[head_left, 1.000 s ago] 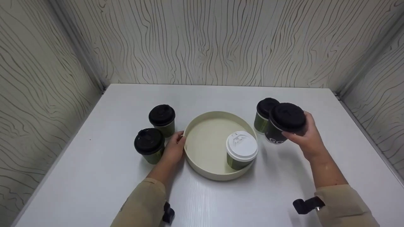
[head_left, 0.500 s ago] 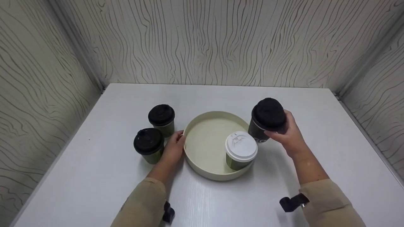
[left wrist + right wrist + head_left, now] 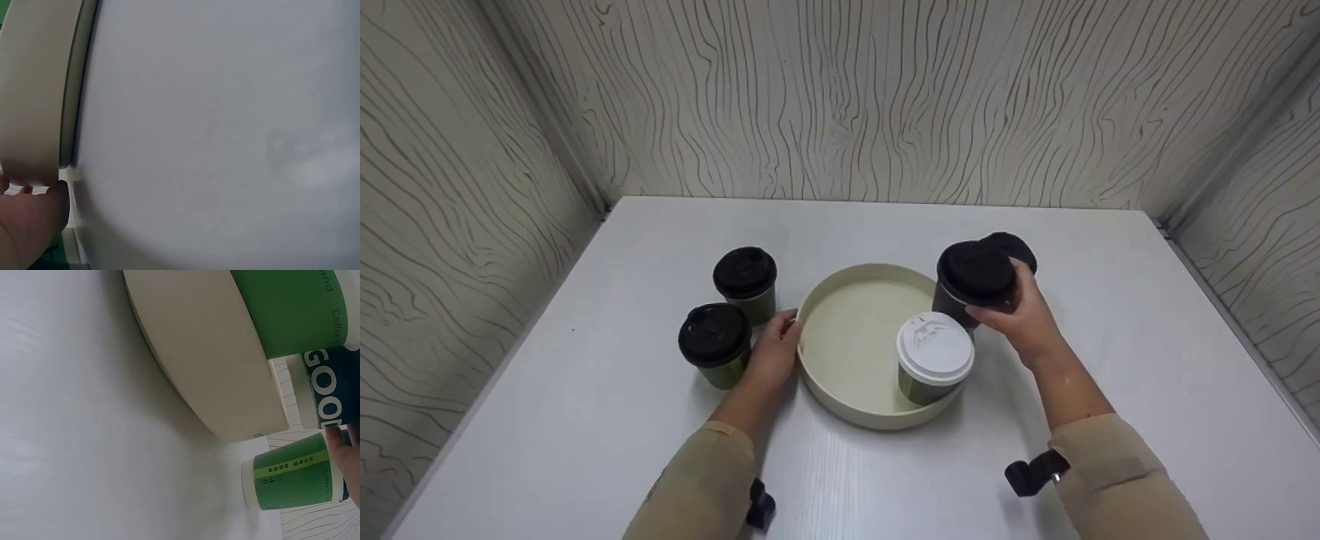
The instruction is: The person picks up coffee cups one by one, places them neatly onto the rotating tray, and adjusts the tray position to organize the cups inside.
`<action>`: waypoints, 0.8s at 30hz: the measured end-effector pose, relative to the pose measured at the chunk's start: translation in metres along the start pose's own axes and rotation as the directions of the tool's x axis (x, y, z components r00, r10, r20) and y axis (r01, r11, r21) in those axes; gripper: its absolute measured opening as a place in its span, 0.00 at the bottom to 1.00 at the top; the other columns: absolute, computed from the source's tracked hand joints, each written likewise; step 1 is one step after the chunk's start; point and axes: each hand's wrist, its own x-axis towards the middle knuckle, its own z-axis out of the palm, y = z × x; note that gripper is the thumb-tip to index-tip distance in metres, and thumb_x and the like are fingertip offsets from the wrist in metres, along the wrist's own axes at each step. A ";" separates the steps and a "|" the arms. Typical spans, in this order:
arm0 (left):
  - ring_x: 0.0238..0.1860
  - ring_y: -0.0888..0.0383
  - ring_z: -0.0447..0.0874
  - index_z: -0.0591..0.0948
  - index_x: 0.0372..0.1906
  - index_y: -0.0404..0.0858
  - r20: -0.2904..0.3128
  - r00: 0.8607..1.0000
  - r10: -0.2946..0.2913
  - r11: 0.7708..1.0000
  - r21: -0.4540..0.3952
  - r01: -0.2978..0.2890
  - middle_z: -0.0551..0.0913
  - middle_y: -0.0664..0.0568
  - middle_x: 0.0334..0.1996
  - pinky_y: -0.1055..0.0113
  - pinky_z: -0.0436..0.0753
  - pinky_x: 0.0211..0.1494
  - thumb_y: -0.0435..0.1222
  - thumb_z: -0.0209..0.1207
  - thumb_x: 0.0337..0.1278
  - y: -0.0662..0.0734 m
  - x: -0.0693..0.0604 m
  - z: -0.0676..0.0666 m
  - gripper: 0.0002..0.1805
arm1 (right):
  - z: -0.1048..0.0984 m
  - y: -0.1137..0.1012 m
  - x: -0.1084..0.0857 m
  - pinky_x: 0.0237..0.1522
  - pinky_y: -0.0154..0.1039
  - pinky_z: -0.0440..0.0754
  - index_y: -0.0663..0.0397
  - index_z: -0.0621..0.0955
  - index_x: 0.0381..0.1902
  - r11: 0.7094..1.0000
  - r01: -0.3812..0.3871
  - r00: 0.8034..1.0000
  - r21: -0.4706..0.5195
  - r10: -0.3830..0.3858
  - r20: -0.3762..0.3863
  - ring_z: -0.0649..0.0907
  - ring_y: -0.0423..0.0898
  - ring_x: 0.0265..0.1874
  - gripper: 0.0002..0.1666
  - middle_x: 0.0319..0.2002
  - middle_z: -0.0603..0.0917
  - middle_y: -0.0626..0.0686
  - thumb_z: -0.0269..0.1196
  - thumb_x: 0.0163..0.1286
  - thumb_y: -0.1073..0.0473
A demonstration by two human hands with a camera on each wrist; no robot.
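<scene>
In the head view, a green cup with a black lid (image 3: 716,345) stands just left of the left hand (image 3: 772,352), close to its wrist. A second green cup with a black lid (image 3: 745,281) stands beyond the first, just off the left fingertips. Both are upright on the white table (image 3: 840,480). The left hand has its fingertips and thumb against the left side of a round cream tray (image 3: 840,337); whether they curl around its wall I cannot tell. The tray lies flat between the two hands. In it, at the side nearer the right hand, stands a green cup with a white lid (image 3: 934,356), upright. Just beyond that cup, a dark cup with a black lid (image 3: 971,277) is held up in the right hand (image 3: 1020,319), thumb in front and fingers bent around it. The right wrist view shows large white letters on the dark cup and its base raised, apart from the tray's rim. Whether it hangs over the tray I cannot tell. Behind the right hand, partly hidden, is another black-lidded cup (image 3: 1021,251); the right wrist view shows its green side and its base on the table.
</scene>
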 end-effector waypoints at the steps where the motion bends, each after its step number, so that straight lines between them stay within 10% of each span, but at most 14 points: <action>1: 0.56 0.54 0.69 0.70 0.60 0.42 -0.002 1.000 -0.001 1.000 0.001 0.001 0.73 0.47 0.56 0.60 0.67 0.60 0.40 0.46 0.66 0.000 0.000 0.000 0.19 | 0.001 0.001 0.001 0.50 0.27 0.70 0.51 0.58 0.61 1.000 -0.005 1.000 -0.002 0.005 -0.002 0.67 0.43 0.54 0.44 0.59 0.65 0.52 0.66 0.50 0.73; 24: 0.56 0.53 0.70 0.69 0.60 0.41 0.033 0.999 0.010 0.999 0.036 -0.012 0.73 0.46 0.55 0.59 0.68 0.60 0.41 0.45 0.67 0.002 0.000 -0.002 0.19 | 0.008 0.015 0.014 0.59 0.29 0.60 0.51 0.58 0.61 0.999 -0.042 0.999 -0.016 0.042 0.022 0.64 0.41 0.58 0.44 0.61 0.64 0.52 0.67 0.50 0.71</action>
